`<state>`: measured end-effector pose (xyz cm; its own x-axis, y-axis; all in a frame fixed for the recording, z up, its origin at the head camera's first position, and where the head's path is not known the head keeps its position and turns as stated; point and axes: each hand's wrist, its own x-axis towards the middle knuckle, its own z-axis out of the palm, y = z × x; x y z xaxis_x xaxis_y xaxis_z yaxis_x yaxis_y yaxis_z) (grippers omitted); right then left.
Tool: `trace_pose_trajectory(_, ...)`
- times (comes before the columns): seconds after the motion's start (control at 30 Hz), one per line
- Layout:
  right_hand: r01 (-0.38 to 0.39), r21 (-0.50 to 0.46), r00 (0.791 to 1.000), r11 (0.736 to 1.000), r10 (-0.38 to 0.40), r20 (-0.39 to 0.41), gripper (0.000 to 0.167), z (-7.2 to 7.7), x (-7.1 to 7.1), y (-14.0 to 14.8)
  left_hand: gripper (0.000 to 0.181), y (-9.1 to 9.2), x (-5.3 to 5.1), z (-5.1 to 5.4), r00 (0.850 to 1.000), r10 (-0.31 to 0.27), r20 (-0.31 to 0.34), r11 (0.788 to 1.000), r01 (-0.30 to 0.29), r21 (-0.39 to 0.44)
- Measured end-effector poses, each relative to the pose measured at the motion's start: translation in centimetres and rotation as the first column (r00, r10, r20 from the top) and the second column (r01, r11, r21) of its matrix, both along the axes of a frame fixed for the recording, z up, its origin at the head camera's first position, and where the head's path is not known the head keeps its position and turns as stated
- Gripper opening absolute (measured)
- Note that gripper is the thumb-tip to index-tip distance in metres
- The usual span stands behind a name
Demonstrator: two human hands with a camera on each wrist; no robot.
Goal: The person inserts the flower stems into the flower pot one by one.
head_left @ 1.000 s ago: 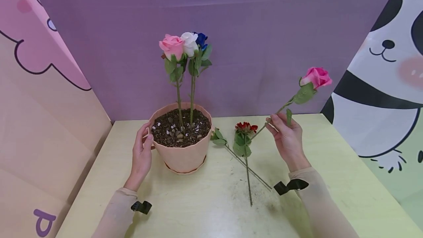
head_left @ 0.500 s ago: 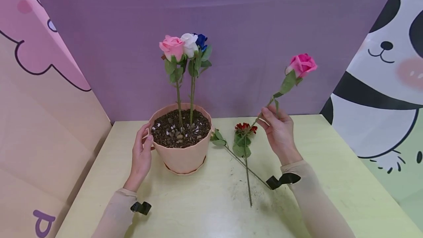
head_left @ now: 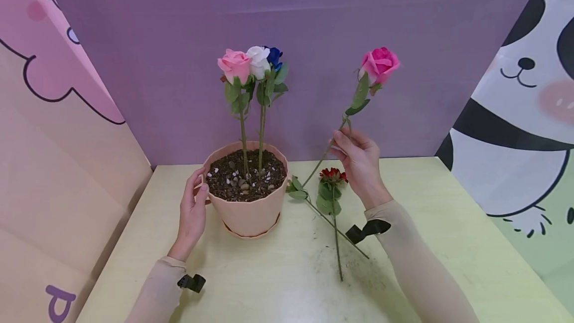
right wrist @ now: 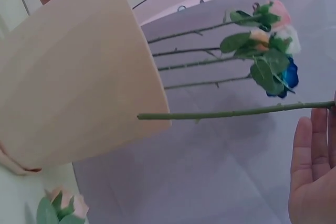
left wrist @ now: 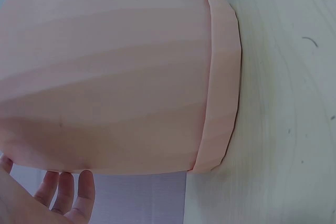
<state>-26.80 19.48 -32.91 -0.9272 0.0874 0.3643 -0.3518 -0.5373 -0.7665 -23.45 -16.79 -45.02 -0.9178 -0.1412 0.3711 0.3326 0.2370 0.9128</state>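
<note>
Between thumb and fingers, my right hand point(head_left: 362, 169) pinches the stem of a hot-pink artificial rose point(head_left: 380, 65). The rose leans right, and its lower stem points down-left. In the right wrist view its stem point(right wrist: 220, 114) overlaps the pot's rim; contact there is unclear. Fairly straight fingers of my left hand point(head_left: 193, 216) touch the left side of a peach flowerpot point(head_left: 251, 217), with the thumb near the rim. Light pink point(head_left: 235, 65), white point(head_left: 258, 63) and blue point(head_left: 274, 57) roses stand in its soil point(head_left: 221, 176).
On the table point(head_left: 278, 288), right of the pot, a dark red flower point(head_left: 333, 176) lies with its stem across another stem point(head_left: 323, 216), whose bloom is mostly hidden behind the pot. Dirt specks lie nearby. A purple backdrop point(head_left: 314, 14) rises behind.
My right hand has moved left and slightly up, bringing the hot-pink rose closer to the pot and more upright. The left hand and the pot stay in place.
</note>
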Motion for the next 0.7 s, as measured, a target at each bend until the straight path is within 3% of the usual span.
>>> trace_pose_trajectory(0.37, -0.016, 0.078, 0.999, 0.997, 0.019, -0.033, 0.025, 3.2, -0.3, -3.7, 0.049, 0.0, -0.1, 0.1, 1.000, 0.001, -0.002, 1.000, -0.001, -0.005)
trace_pose_trajectory(0.7, 0.019, 0.209, 0.997, 0.978, -0.004, -0.074, 0.037, 3.8, -0.6, -7.0, 0.048, 0.0, 0.0, 0.0, 1.000, 0.011, -0.005, 1.000, -0.011, 0.002)
